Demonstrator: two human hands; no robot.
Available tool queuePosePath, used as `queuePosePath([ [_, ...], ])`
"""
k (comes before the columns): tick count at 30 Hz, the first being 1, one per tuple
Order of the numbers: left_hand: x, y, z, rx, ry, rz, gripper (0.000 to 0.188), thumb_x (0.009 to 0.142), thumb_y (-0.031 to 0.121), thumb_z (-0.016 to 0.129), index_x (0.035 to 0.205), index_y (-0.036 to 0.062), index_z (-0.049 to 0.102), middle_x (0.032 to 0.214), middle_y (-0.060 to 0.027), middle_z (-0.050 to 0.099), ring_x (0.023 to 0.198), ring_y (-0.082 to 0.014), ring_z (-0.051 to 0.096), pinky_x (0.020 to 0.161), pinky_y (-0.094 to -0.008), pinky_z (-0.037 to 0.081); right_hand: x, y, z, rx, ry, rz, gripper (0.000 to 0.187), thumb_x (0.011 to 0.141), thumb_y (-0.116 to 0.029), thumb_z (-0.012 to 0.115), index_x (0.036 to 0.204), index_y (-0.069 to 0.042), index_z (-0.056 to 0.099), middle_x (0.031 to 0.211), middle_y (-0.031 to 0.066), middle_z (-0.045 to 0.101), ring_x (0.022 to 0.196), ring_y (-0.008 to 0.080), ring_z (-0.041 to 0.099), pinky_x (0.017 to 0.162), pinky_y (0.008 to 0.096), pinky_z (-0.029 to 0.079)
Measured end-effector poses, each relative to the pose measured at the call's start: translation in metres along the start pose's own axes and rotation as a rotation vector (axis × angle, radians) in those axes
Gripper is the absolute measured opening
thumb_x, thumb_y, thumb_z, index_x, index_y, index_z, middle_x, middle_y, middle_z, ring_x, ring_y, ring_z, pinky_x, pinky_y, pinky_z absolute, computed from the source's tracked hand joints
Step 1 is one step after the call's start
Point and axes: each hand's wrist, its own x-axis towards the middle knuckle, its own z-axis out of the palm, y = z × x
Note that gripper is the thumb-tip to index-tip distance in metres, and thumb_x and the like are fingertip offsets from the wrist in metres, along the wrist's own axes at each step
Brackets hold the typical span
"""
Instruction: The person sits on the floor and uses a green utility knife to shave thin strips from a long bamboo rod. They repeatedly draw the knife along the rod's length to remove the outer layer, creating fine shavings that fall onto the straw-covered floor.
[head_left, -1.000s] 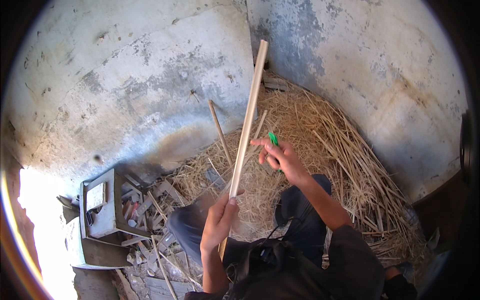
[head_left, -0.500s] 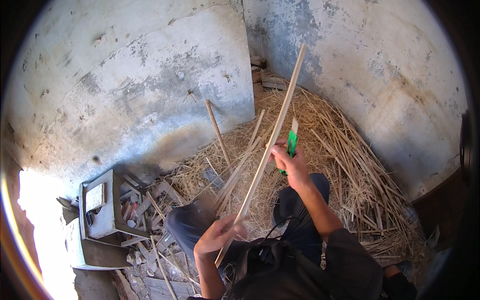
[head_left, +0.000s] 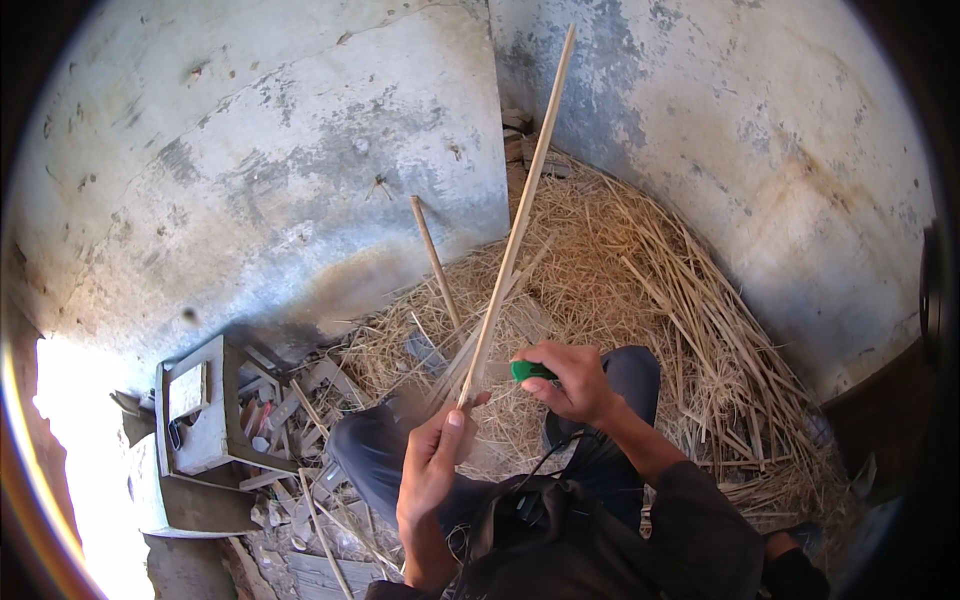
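My left hand (head_left: pixel 434 462) is closed round the lower end of a long, pale wooden strip (head_left: pixel 522 215), which slants up and away to the far wall. My right hand (head_left: pixel 572 382) grips a green-handled utility knife (head_left: pixel 532 371). Its blade points left and lies against or very close to the strip, just above my left thumb; whether it touches I cannot tell. Both hands are over my lap, between my bent knees.
Straw-like shavings and long thin strips (head_left: pixel 700 300) are heaped against the right wall. A thicker stick (head_left: pixel 435 260) leans upright near the left wall. At the left, a battered wooden stool (head_left: pixel 215 450) lies among scraps and rubble (head_left: pixel 310 500).
My right hand has come down and turned the knife from pointing up to pointing left at the strip. The left hand has shifted up a little, and the strip's far end has moved up and left.
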Motion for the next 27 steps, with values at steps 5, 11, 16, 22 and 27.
queuePosePath([
  [5, -0.001, 0.002, 0.006, 0.010, -0.027, 0.053, 0.044, 0.116, 0.028, 0.052, 0.144, -0.0045, 0.064, 0.080, 0.0087, 0.046, 0.072, -0.0020, 0.038, 0.064, -0.0224, 0.032, 0.003, -0.005, 0.000, -0.051, -0.016, -0.081, 0.029, 0.098, -0.035, 0.077, 0.111, -0.010, 0.073, 0.088, 0.0054, 0.074, 0.070, 0.0230, 0.074, 0.058, 0.0345, 0.056],
  [11, -0.004, 0.002, 0.018, 0.145, 0.157, 0.141, 0.037, 0.108, 0.014, 0.067, 0.141, -0.0018, 0.068, 0.085, 0.0060, 0.054, 0.076, -0.0039, 0.046, 0.066, -0.0221, 0.036, 0.003, -0.008, 0.002, -0.080, 0.000, -0.121, 0.042, 0.103, -0.046, 0.069, 0.106, -0.004, 0.075, 0.080, 0.0065, 0.073, 0.063, 0.0240, 0.072, 0.055, 0.0356, 0.055],
  [16, -0.004, 0.008, 0.020, 0.268, 0.216, 0.216, 0.037, 0.104, 0.009, 0.070, 0.140, -0.0020, 0.068, 0.084, 0.0060, 0.053, 0.074, -0.0036, 0.046, 0.063, -0.0231, 0.036, 0.005, -0.011, -0.001, -0.091, -0.008, -0.129, 0.041, 0.102, -0.046, 0.071, 0.106, -0.005, 0.075, 0.079, 0.0063, 0.072, 0.063, 0.0235, 0.072, 0.054, 0.0352, 0.054],
  [22, -0.012, 0.008, 0.022, 0.084, 0.195, 0.070, 0.036, 0.107, 0.013, 0.068, 0.140, -0.0008, 0.069, 0.081, 0.0071, 0.052, 0.072, -0.0026, 0.044, 0.063, -0.0226, 0.036, 0.008, -0.007, -0.002, -0.115, 0.011, -0.194, 0.041, 0.100, -0.045, 0.073, 0.108, -0.005, 0.076, 0.076, 0.0059, 0.071, 0.060, 0.0223, 0.070, 0.052, 0.0347, 0.053],
  [27, -0.012, 0.006, 0.022, 0.007, 0.167, 0.059, 0.037, 0.110, 0.019, 0.064, 0.142, -0.0006, 0.068, 0.082, 0.0086, 0.051, 0.072, -0.0011, 0.041, 0.063, -0.0220, 0.033, 0.011, -0.011, -0.004, -0.165, 0.057, -0.227, 0.040, 0.098, -0.044, 0.075, 0.108, -0.006, 0.078, 0.073, 0.0045, 0.070, 0.057, 0.0199, 0.068, 0.050, 0.0339, 0.051],
])
